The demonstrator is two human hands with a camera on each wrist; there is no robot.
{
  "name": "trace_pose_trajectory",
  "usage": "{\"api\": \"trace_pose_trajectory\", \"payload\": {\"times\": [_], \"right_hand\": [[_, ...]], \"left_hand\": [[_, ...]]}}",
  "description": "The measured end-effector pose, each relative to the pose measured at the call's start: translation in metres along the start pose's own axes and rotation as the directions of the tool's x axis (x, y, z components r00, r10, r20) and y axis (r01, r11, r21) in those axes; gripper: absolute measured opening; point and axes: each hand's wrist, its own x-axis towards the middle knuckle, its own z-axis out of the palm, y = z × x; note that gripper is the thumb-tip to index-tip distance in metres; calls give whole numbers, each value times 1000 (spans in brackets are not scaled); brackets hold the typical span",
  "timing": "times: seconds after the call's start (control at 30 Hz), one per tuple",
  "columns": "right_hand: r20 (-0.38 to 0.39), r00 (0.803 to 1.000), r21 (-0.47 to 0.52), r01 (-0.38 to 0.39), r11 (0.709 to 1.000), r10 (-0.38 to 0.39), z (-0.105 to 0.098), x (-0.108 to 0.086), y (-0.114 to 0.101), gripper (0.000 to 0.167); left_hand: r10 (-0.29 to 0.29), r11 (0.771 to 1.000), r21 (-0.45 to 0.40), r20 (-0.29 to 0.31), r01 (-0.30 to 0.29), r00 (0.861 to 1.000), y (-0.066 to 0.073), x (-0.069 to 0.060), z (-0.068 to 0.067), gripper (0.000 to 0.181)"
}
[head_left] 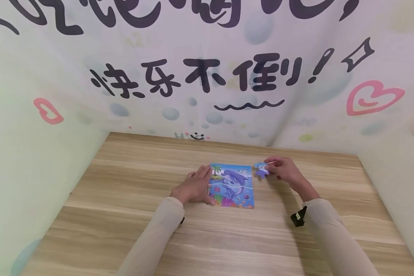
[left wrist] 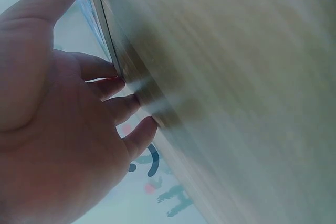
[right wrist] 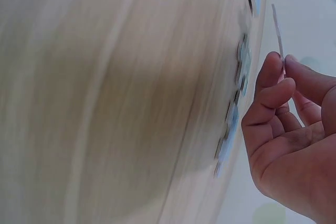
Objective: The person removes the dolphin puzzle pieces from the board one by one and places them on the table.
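Note:
A square dolphin jigsaw puzzle [head_left: 232,186] lies flat on the wooden table. Along its left side rests my left hand [head_left: 194,187], fingers spread; the left wrist view shows the fingers [left wrist: 125,107] reaching down at the board's edge. My right hand [head_left: 285,170] is just right of the puzzle's upper corner. Between thumb and fingertips it pinches a thin puzzle piece [right wrist: 280,35], seen edge-on and raised off the table. Other blue puzzle pieces [right wrist: 228,135] lie on the table beside that hand. In the head view, the held piece and those on the table are hard to separate.
The wooden table [head_left: 234,241] meets a printed wall covering [head_left: 193,115] close behind the puzzle. Pale side walls border the table at left and right. A small black device [head_left: 298,217] is at the right wrist.

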Motion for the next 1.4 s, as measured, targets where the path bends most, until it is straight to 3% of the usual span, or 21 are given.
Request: {"api": "trace_pose_trajectory", "payload": {"times": [0.57, 0.9, 1.4], "right_hand": [[-13, 999, -29, -51, 998, 51, -38, -7, 25, 36], [-58, 995, -76, -79, 994, 75, -52, -12, 42, 37], [-90, 992, -53, -92, 994, 87, -75, -20, 58, 42]], "left_hand": [[-2, 999, 41, 4, 2, 1000, -2, 2, 2, 115], [-1, 1000, 28, 3, 1, 1000, -1, 1, 1, 115], [4, 999, 32, 2, -4, 1000, -1, 0, 0, 115]]}}
